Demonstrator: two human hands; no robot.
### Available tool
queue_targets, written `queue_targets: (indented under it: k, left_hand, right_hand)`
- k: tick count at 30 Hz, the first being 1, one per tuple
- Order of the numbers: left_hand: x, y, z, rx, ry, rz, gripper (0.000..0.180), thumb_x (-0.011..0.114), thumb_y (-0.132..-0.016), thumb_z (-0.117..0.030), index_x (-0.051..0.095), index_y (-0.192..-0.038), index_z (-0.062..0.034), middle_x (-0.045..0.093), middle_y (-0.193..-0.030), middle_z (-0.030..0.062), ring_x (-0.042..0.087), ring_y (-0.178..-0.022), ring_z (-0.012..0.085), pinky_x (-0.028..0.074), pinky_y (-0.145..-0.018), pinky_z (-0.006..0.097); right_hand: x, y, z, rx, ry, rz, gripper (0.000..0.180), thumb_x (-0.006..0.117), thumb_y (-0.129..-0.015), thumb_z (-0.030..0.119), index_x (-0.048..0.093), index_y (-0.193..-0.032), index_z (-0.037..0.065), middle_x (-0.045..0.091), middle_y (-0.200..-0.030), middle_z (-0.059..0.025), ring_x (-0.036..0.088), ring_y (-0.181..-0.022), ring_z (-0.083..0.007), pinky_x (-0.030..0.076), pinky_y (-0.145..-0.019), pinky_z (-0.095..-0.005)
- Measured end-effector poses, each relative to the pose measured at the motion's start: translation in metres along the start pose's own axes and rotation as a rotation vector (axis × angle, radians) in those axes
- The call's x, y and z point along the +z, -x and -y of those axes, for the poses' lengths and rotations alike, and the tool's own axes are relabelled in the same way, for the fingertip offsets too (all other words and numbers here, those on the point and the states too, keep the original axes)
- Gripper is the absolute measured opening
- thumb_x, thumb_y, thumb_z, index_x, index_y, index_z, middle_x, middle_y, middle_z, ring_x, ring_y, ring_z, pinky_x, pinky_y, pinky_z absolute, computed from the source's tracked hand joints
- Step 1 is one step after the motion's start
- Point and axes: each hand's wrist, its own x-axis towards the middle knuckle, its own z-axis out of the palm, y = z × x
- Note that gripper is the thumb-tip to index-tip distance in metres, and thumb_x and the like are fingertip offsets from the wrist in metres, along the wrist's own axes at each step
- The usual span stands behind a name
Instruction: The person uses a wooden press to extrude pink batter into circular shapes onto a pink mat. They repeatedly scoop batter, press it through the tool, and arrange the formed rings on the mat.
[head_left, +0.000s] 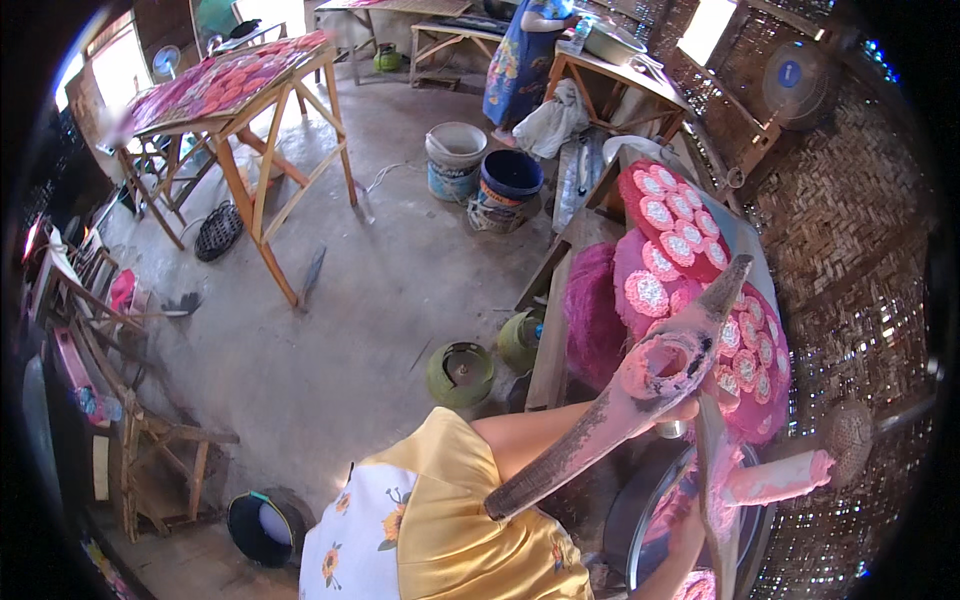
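Observation:
My left hand point(688, 408) reaches across from a yellow sleeve and grips a long wooden press piece point(590, 430) from behind, its fingers partly hidden. This piece has a round hole in its middle, coated with pink paste. Beside it stands a second wooden press piece point(712, 470), with a pink-smeared cylinder point(780, 480) sticking out sideways. My right hand point(686, 532) is low against this second bar, above a dark-rimmed basin point(632, 545) with pink stuff in it. Its fingers are mostly hidden behind the bar.
Pink and white round pieces point(690, 235) lie on pink cloth beside a woven wall point(850, 250). Green gas cylinders point(460, 374) stand on the floor near a wooden bench point(553, 340). Farther off are buckets point(456, 160), a slanted rack point(300, 150) and a person in blue point(515, 70).

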Motion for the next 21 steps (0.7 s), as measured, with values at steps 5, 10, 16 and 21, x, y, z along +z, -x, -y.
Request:
queue_targets:
  k: [5, 10, 16, 21]
  left_hand:
    - [-0.014, 0.014, -0.001, 0.0, -0.136, 0.028, 0.04, 0.068, -0.075, -0.004, 0.05, -0.11, -0.0034, 0.058, -0.097, 0.0107, 0.062, -0.087, 0.0247, 0.051, -0.075, 0.036]
    - [-0.025, 0.024, -0.028, -0.12, -0.239, 0.078, 0.038, 0.069, -0.074, -0.005, 0.052, -0.107, -0.0029, 0.058, -0.099, 0.0116, 0.061, -0.088, 0.0237, 0.051, -0.077, 0.037]
    - [-0.029, 0.027, -0.04, -0.359, -0.412, 0.228, 0.035, 0.07, -0.072, -0.005, 0.054, -0.103, -0.0022, 0.057, -0.1, 0.0127, 0.06, -0.089, 0.0224, 0.051, -0.079, 0.038]
    - [-0.022, 0.026, -0.026, -0.703, -0.527, 0.249, 0.047, 0.079, -0.064, -0.007, 0.058, -0.105, -0.0014, 0.063, -0.099, 0.0071, 0.061, -0.088, 0.0135, 0.052, -0.078, 0.031]
  right_hand:
    - [-0.013, -0.038, -0.049, 0.353, 0.021, 0.197, 0.033, 0.058, -0.084, 0.023, 0.05, -0.107, 0.0, 0.057, -0.089, -0.0132, 0.057, -0.08, -0.0224, 0.049, -0.068, -0.0353]
    - [-0.031, -0.032, -0.06, 0.444, 0.083, 0.313, 0.034, 0.061, -0.081, 0.022, 0.054, -0.105, -0.001, 0.06, -0.084, -0.0131, 0.06, -0.071, -0.022, 0.05, -0.061, -0.034]
    - [-0.066, -0.001, -0.05, 0.377, 0.46, 0.358, 0.022, 0.052, -0.077, 0.005, 0.055, -0.097, -0.003, 0.061, -0.066, -0.0142, 0.056, -0.046, -0.0196, 0.041, -0.035, -0.0303]
    - [-0.076, 0.032, -0.019, 0.368, 0.327, 0.219, 0.018, 0.056, -0.078, 0.008, 0.059, -0.092, -0.003, 0.059, -0.062, -0.0079, 0.054, -0.045, -0.0162, 0.04, -0.038, -0.0279]
